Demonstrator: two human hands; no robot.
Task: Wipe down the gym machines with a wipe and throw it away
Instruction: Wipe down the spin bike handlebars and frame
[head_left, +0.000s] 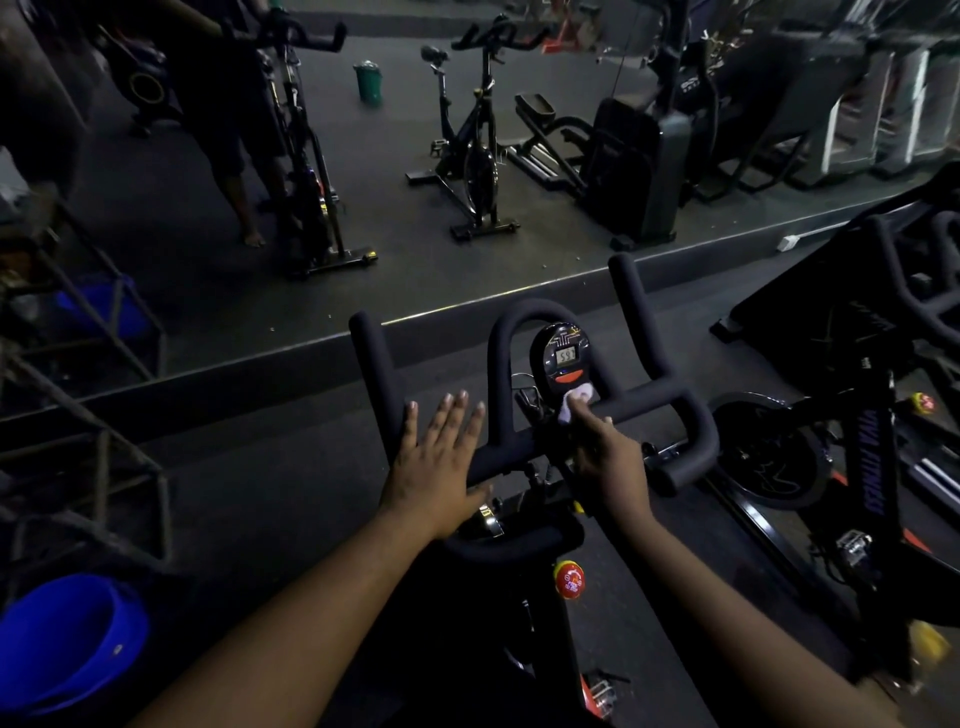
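Two hands at spin bike handlebar (649, 410): left hand (434, 465) flat, fingers straight, likely bracing the bar; right hand (605, 457) pinches white wipe (574, 402) against console (566, 364) lower edge, below the orange button.

Console (565, 364) sits centred on the handlebar (660, 405); bucket (67, 639) on floor left; second bike (857, 441) right; mirror (467, 130) ahead.

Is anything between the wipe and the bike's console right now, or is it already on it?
Nothing visible stands between them. The right hand presses the white wipe against the lower part of the console, just below its orange button. The left hand lies flat on the handlebar, clear of the console.
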